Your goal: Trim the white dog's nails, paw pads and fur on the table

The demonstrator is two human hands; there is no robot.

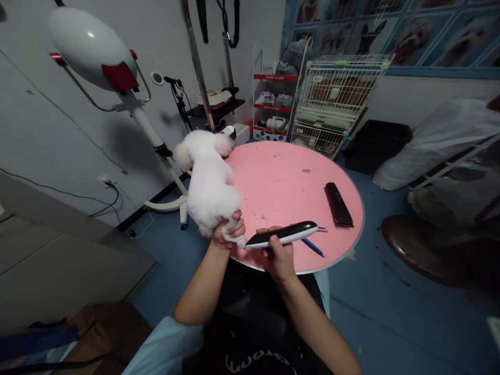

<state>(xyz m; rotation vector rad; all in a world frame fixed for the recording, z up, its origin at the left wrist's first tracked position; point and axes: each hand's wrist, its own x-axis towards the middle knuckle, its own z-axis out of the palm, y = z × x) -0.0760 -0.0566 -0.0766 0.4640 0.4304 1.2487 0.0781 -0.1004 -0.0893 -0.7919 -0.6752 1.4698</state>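
A fluffy white dog point(211, 182) stands at the left edge of the round pink table point(281, 177), its rear toward me and its head away. My left hand point(230, 232) is closed around one of its hind legs, with the paw pointing right. In my right hand point(279, 255) is a black and white hair clipper point(289, 233), held level with thumb and fingers. The clipper's narrow left end is at the paw, touching or very near it; I cannot tell which. Fur and fingers hide part of the leg.
On the table's right lies a black clipper point(338, 204); blue pen-like sticks point(313, 247) lie near my right hand. A white stand dryer point(91, 49) rises at left. Behind are a shelf rack point(275, 78) and stacked wire cages point(339, 94). A brown stool point(417, 250) stands at right.
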